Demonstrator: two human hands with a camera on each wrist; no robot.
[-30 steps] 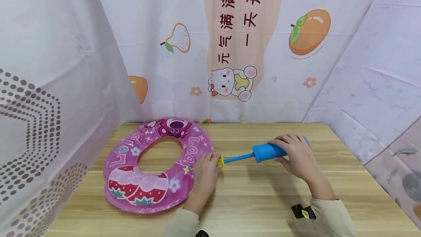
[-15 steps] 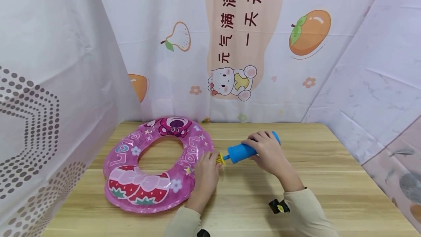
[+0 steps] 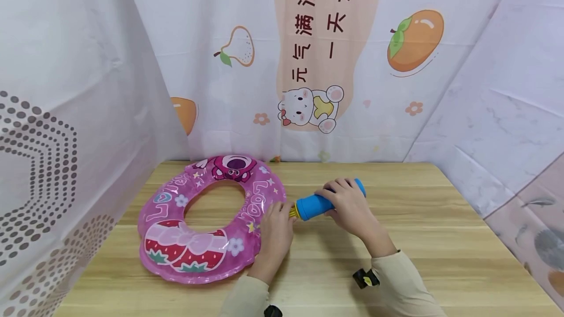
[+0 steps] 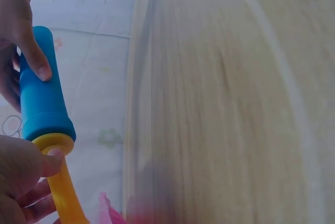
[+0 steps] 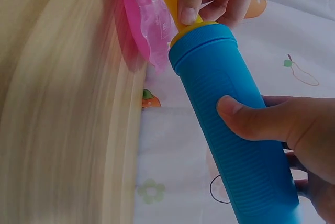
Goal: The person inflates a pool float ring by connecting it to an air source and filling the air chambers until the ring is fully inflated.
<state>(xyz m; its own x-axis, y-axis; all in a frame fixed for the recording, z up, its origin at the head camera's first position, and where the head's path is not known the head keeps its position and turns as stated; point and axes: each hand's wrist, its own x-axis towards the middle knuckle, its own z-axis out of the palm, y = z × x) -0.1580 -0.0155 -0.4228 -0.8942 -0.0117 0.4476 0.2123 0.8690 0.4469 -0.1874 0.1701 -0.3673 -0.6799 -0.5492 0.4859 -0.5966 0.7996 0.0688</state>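
Note:
A blue hand pump (image 3: 314, 206) with a yellow nozzle end (image 4: 64, 192) is held between both hands. My right hand (image 3: 345, 207) grips the ribbed blue barrel, thumb along its side in the right wrist view. With my left hand (image 3: 277, 229) I pinch the yellow end near its flange, beside the ring. The flange sits right against the barrel's end, so the blue rod is out of sight. To the left lies a pink inflatable swim ring (image 3: 167, 209) printed with strawberries and a bear, its right edge partly behind my left hand.
The wood-grain table (image 3: 335, 278) carries the ring on its left half. A printed white curtain (image 3: 211, 92) hangs along the table's back edge, with more cloth at both sides. A black strap (image 3: 365, 278) is on the right wrist.
My right hand has moved left with the blue barrel, sliding it over the rod up to the yellow end. My left hand and the swim ring have stayed nearly in place.

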